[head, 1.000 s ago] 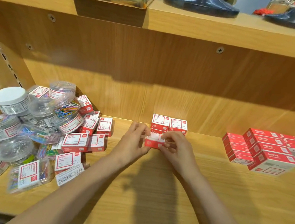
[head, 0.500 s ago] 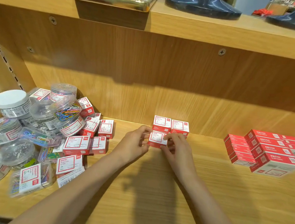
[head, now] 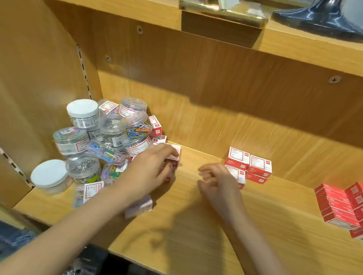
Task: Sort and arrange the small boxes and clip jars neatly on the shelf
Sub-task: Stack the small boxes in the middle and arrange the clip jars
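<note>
A neat stack of small red-and-white boxes [head: 249,165] stands at the back middle of the wooden shelf [head: 187,239]. Just left of it, my right hand [head: 218,184] hovers with fingers apart and nothing in them. On the left lies a jumble of clear clip jars [head: 110,133] and more small boxes. My left hand [head: 149,170] lies on the right edge of that jumble, fingers curled over a small red box [head: 172,164]. My hand partly hides the box, and the view is blurred. One loose box [head: 139,207] lies under my left wrist.
Two white-lidded jars [head: 83,109] [head: 47,176] sit on the left of the pile, against the shelf's side wall. Bigger red boxes [head: 349,206] are stacked at the far right. An upper shelf board [head: 299,49] overhangs the space.
Both hands have let go of the box set on the middle stack. My left hand has moved left to the pile and closed over a box; my right has drawn back slightly.
</note>
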Tool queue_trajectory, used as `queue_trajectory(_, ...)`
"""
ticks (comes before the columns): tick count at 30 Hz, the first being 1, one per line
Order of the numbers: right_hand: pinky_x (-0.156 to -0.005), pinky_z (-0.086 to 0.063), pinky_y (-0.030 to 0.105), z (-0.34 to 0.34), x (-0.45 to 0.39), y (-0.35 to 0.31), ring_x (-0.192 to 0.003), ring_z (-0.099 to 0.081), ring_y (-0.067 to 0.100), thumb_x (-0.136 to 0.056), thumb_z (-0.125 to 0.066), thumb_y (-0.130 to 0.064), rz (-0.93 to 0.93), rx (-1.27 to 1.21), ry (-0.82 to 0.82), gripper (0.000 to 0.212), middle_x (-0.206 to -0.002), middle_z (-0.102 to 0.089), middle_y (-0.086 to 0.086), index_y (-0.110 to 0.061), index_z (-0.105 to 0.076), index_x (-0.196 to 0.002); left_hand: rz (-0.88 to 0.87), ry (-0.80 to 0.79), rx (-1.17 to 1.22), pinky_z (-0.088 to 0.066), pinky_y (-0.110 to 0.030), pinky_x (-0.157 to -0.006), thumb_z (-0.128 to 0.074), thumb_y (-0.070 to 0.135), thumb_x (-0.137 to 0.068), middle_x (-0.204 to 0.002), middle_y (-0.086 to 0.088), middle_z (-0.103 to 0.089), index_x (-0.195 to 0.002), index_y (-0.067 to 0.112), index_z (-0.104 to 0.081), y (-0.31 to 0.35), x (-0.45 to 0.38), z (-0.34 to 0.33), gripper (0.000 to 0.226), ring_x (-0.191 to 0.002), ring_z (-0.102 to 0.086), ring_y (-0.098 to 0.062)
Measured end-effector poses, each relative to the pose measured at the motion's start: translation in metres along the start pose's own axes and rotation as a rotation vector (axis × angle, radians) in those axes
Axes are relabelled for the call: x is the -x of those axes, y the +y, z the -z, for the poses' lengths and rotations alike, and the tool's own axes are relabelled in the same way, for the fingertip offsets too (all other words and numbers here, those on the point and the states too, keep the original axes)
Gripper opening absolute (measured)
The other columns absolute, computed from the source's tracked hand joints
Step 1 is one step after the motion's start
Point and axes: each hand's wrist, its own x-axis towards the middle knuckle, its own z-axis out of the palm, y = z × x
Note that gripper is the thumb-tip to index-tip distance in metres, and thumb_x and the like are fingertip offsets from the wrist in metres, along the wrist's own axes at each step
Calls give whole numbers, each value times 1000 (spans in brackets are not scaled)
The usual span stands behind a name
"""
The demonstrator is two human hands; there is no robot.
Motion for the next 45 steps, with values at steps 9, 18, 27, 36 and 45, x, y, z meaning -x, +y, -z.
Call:
queue_trajectory(9,-72,-32,18,-62,-18,-22,-79,-38,-1,-67,-72,-21,152,21,-58,30,-92,-48,-8,-9,-60,-92,45,-51,-207,-36,-24,-81,-39,28,-82,-101,-3,-61,-98,9,-62,-29,53,33,34,-94,-44,-15)
queue_trajectory(18,-64,-38,9,18,14,-1,-75,-52,0,-72,-74,-11,-35,30,70,24,-85,-56,-5,-18,-57,-87,-37,-73,-186,-33,-26,-79,-70,8,-74,-98,-5,-59,-96,10,-60,-28,35,22,24,-91,-38,-15)
queue_trajectory(27,-85,-36,27,56,13,25,-99,-54,28,-78,-63,2,-207,277,220,20,-114,-51,10,-6,-61,-96,22,-138,-138,-46,-41,-83,-63,8,-78,-105,-4,-61,-108,9,-57,-19,22,14,31,-108,-47,-22)
queue_trajectory(36,-98,-38,31,5,-15,-21,-110,-52,20,-84,-57,-2,45,157,-73,38,-126,-47,7,-12,-54,-121,30,-148,-96,-42,-34,-86,-62,7,-79,-108,2,-58,-106,10,-55,-15,24,18,28,-107,-41,-16)
queue_trajectory(45,-113,-21,41,-31,-59,-10,-141,-14,24,-86,-48,-7,58,270,-545,71,-155,-7,-4,-43,-20,-141,17,-133,-85,-25,-13,-80,-64,7,-79,-110,1,-58,-107,9,-55,-21,33,25,30,-101,-36,-12)
